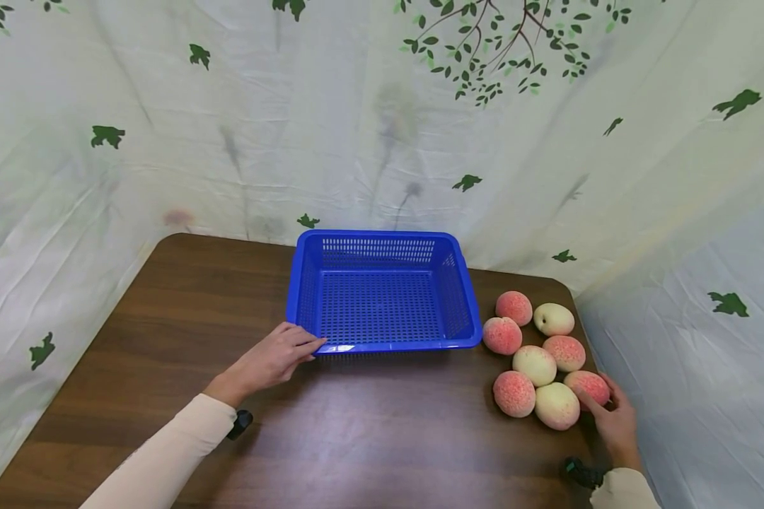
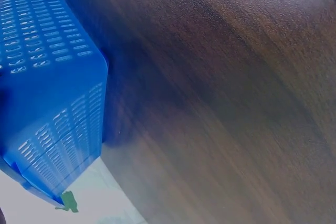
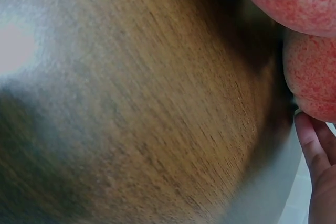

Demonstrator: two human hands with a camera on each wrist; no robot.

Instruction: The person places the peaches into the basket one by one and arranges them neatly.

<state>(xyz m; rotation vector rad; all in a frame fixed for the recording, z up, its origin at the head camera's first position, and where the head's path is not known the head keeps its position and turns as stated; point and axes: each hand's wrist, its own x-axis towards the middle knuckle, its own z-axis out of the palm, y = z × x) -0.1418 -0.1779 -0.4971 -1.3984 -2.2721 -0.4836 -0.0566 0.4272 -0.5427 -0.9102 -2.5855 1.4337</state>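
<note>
A blue plastic basket (image 1: 382,304) with slotted walls stands at the back middle of the table, nothing inside it. My left hand (image 1: 279,359) holds the rim at its front left corner. In the left wrist view the basket (image 2: 52,98) fills the left side, and the hand is almost wholly out of that view. Over at the right edge of the table, my right hand (image 1: 616,423) grips a pink-red peach (image 1: 587,386) between thumb and fingers. The right wrist view shows fingertips (image 3: 303,125) at the underside of this peach (image 3: 315,72).
Several more peaches lie clustered left of and behind the held one: a pink peach (image 1: 514,394), a pale peach (image 1: 557,406), another pale one (image 1: 553,319) at the back. The brown wooden table (image 1: 356,438) meets a leaf-printed cloth (image 1: 242,141) behind and on both sides.
</note>
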